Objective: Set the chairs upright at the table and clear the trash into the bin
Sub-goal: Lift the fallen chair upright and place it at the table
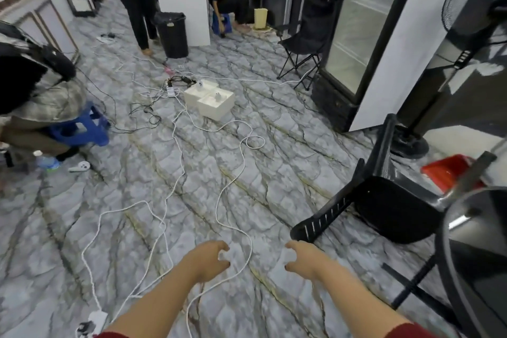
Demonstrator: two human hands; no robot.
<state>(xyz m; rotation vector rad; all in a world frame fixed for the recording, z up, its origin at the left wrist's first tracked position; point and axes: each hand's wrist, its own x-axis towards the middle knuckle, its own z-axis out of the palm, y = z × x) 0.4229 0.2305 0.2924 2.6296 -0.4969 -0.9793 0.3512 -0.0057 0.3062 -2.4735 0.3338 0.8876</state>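
- Down at the bottom centre of the frame, two bare hands reach out over the floor: the left hand (pixel 210 259) and the right hand (pixel 303 258), each with its grip spread and fingers loosely curled, holding nothing and touching nothing.
- One black chair (pixel 384 206) lies tipped over on the marbled floor (pixel 192 173) at the lower right, its slatted back pointing toward the right hand and near it but apart.
- One round glass-topped bench (pixel 450 230) shows partly at the lower right edge, just beside the fallen chair.
- One black bin (pixel 172 34) stands upright at the upper centre, well apart from both hands.
- One black folding chair (pixel 300 46) stands upright at the upper right, next to a glass-door fridge (pixel 365 22).
- Two white boxes (pixel 210 99) sit touching each other in the middle of the frame.
- Several white cables (pixel 241 156) loop across the floor; one runs beneath the left hand.
- Two blue stools (pixel 79 129) are in view, one at the left and one at the upper centre, each with a person seated on it; a third person stands beside the bin.
- One red tray (pixel 445 171) lies on the floor at the right edge, beside a standing fan (pixel 466 44).
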